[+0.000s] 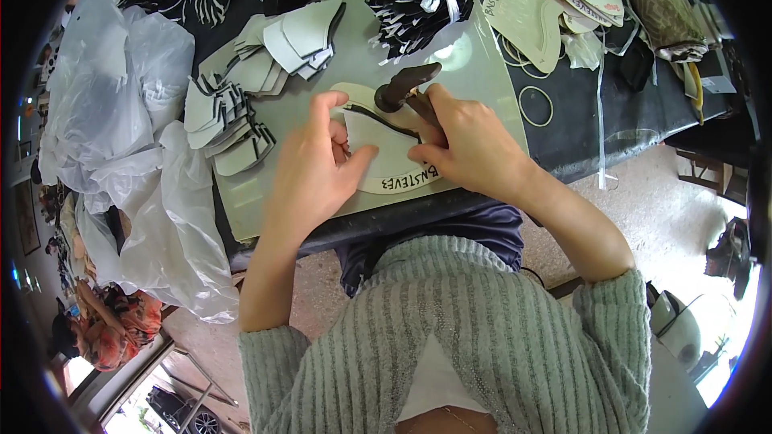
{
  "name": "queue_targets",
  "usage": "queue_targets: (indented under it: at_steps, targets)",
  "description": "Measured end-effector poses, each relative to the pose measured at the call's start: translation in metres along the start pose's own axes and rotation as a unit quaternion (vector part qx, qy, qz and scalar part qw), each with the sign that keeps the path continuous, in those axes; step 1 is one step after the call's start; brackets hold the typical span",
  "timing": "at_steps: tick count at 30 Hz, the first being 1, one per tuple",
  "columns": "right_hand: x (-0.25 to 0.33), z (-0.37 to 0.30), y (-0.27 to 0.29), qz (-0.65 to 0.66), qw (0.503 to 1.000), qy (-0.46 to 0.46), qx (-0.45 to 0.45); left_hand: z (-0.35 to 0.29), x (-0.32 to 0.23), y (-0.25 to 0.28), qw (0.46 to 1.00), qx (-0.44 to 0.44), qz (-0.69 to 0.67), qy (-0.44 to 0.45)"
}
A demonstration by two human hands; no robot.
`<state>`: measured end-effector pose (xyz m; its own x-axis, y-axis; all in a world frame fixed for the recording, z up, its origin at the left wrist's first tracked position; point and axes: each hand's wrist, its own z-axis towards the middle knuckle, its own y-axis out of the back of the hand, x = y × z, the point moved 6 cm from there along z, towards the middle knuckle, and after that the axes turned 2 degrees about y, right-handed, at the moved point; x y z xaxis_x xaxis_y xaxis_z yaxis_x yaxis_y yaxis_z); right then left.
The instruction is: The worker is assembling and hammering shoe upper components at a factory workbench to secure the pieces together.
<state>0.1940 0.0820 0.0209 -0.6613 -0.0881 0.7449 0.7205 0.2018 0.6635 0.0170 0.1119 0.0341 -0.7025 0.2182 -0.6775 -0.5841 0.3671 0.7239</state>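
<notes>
A curved cream template [402,182] with dark hand lettering along its rim lies flat on the grey-green board. On it rests a pale shoe-upper piece [371,135] with a black upper edge. My left hand [315,165] is at the piece's left side, thumb and index finger apart, the thumb touching its surface. My right hand [476,141] is closed around a dark brown tool [408,84] with a rounded end, whose exact kind I cannot make out. The right fingertips sit near the piece's right end, and the palm hides part of the tool.
Stacks of pale, black-edged pieces [229,124] cover the board's left side. A tied bundle of black pieces [418,4] lies at the far edge. More cream templates [527,20] and a rubber band [535,106] are on the right. Clear plastic bags [153,112] hang over the left side.
</notes>
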Motion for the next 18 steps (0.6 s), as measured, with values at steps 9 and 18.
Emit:
queue_targets:
  at_steps: [9, 18]
  targets:
    - [0.005, 0.006, 0.001, -0.009, 0.998, 0.036, 0.044, -0.023, 0.030, -0.002, 0.963, -0.002, -0.257, 0.080]
    - [0.005, 0.006, 0.000, -0.006, 0.999, 0.038, 0.037, -0.022, 0.022, -0.001, 0.991, -0.072, -0.107, 0.048]
